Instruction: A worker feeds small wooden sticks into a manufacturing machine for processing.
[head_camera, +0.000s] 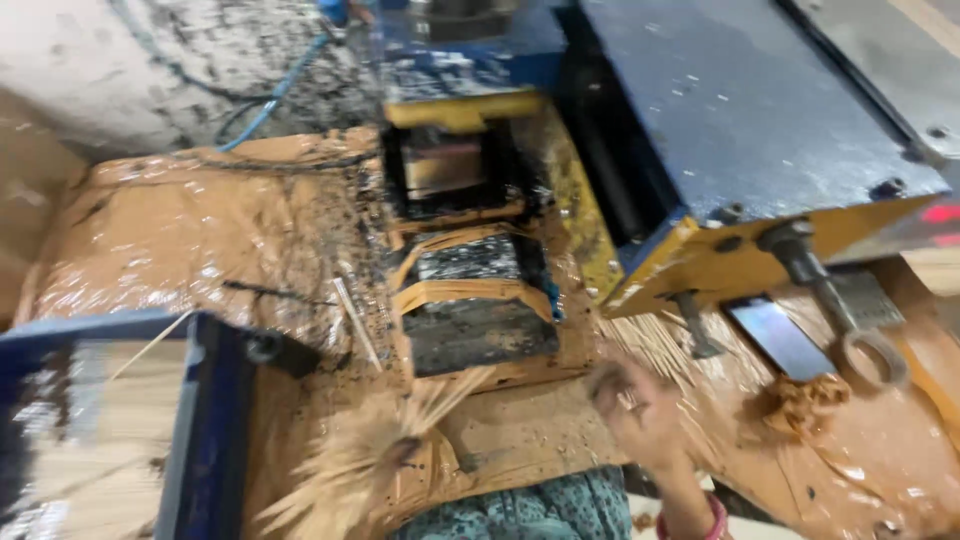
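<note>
Sticks (360, 455), thin, light and brittle, fan out low on the bench (180, 240), best pinched at the bunched end. Right hand (630, 400) is blurred, grip unclear; left hand unseen. Beyond stands the blue press (740, 100).

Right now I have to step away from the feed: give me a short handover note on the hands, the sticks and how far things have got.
Left hand: blurred, low centre, closed around a fanned bundle of thin sticks.
Right hand: blurred in motion, raised over the loose sticks spread beside the blue-and-yellow machine; whether it grips any cannot be told.
Things: more sticks lie in the blue tray at far left; a spanner and a dark phone rest at right.
Done: one bundle gathered in hand.
Left: loose sticks remain on the brown covered bench.
</note>
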